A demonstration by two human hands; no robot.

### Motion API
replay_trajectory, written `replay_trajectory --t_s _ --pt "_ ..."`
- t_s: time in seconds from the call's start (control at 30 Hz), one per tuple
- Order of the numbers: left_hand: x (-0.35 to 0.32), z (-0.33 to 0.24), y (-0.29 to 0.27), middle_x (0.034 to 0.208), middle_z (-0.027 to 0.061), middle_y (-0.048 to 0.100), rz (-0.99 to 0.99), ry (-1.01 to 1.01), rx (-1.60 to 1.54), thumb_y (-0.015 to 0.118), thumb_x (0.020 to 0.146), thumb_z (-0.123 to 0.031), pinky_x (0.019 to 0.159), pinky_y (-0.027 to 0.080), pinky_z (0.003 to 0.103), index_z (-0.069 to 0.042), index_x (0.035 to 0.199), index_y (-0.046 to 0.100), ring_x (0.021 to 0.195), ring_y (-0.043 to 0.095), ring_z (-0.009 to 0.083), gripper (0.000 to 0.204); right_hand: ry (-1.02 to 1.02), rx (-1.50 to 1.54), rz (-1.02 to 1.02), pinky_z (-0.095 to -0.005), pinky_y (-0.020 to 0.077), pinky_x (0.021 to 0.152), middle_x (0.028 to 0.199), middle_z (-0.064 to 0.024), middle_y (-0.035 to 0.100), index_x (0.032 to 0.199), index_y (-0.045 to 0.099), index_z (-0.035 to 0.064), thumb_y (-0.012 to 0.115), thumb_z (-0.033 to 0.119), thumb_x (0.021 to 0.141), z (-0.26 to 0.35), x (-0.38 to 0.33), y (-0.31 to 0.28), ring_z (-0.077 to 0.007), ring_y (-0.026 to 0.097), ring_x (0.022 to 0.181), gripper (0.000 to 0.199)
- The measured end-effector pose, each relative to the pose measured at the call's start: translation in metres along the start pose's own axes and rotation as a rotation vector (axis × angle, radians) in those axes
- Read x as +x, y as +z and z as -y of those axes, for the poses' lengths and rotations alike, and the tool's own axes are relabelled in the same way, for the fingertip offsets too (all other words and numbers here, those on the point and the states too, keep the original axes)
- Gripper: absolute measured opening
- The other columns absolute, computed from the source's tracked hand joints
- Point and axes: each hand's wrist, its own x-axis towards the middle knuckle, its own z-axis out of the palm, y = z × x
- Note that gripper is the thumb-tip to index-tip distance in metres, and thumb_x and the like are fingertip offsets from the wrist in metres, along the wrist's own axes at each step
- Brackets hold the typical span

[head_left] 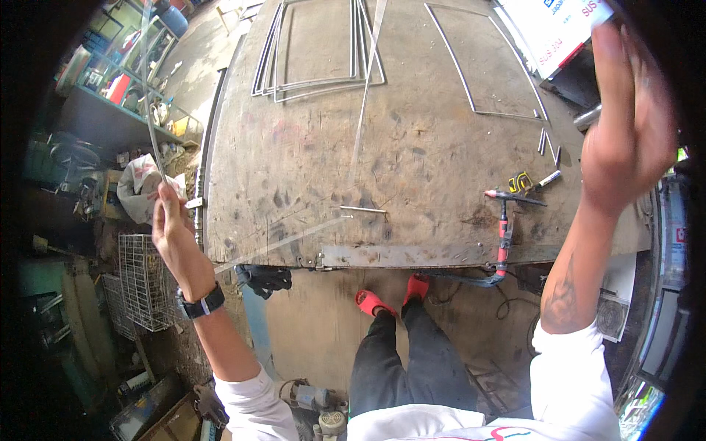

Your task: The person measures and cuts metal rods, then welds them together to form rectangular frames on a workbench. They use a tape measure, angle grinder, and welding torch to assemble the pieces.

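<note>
My left hand (170, 220) is raised left of the steel workbench (412, 147), fingers pinched on a thin bent metal rod (151, 121) that runs up and away. Faint blurred streaks of thin rod (364, 110) cross above the bench top. My right hand (625, 125) is lifted high at the right, fingers stretched upward beside a white box (551, 26); whether it holds anything is unclear. A black watch (200, 303) is on my left wrist.
On the bench lie stacked rod frames (316, 51), a single rod frame (489, 66), a short rod (362, 210), a red-handled welding torch (504, 235), a yellow tape measure (520, 181) and a marker (548, 178). A wire basket (143, 279) stands at the left.
</note>
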Motion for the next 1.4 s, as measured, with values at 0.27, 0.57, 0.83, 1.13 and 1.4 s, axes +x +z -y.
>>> replay_trajectory --t_s 0.27,0.57,0.83,1.13,1.4 --pt "-0.138 0.073 0.006 0.062 -0.0085 0.032 -0.083 -0.987 -0.721 0.051 0.113 -0.053 0.044 0.019 0.026 -0.016 0.085 0.054 0.051 0.023 0.0065 0.046 0.759 -0.133 0.233 -0.0393 0.0496 0.105 0.126 -0.0157 0.070 0.111 0.077 -0.0014 0.065 0.002 0.100 0.101 -0.140 -0.035 -0.0285 0.066 0.119 0.016" --pt "-0.260 0.115 0.140 0.064 -0.0061 0.035 -0.420 -1.107 -0.847 0.050 0.112 -0.058 0.048 0.024 0.029 -0.017 0.083 0.049 0.051 0.026 0.0100 0.050 1.540 -0.415 0.313 -0.0386 0.0539 0.094 0.123 -0.0137 0.067 0.133 0.067 0.0013 0.080 0.025 0.096 0.104 -0.378 -0.098 -0.0236 0.066 0.106 0.046" --pt "-0.315 0.126 0.208 0.085 0.0030 0.053 -0.380 -1.093 -0.812 0.053 0.114 -0.038 0.071 0.049 0.035 -0.010 0.107 0.059 0.072 0.051 0.0185 0.030 1.680 -0.194 0.507 -0.0343 0.0489 0.072 0.094 -0.0028 0.064 0.105 0.060 0.0024 0.085 0.034 0.094 0.073 -0.406 -0.082 -0.0133 0.056 0.077 0.042" --pt "-0.306 0.084 0.163 0.119 0.0060 0.076 0.821 -0.993 -0.119 0.067 0.107 -0.023 0.097 0.055 0.031 -0.003 0.130 0.072 0.106 0.071 0.0161 0.031 1.831 0.323 -0.202 -0.0274 0.0514 0.077 0.098 -0.0022 0.062 0.128 0.054 0.0037 0.071 0.018 0.106 0.102 -0.390 -0.130 -0.0105 0.059 0.085 0.030" --pt "-0.165 0.164 0.037 0.124 0.0080 0.068 0.661 0.295 0.671 0.068 0.090 0.007 0.106 0.046 0.044 -0.018 0.125 0.079 0.119 0.059 0.0308 0.044 1.978 0.725 -0.459 -0.0283 0.0493 0.067 0.107 -0.0044 0.064 0.156 0.049 0.0050 0.056 0.044 0.112 0.111 -0.358 -0.116 -0.0134 0.060 0.079 0.059"
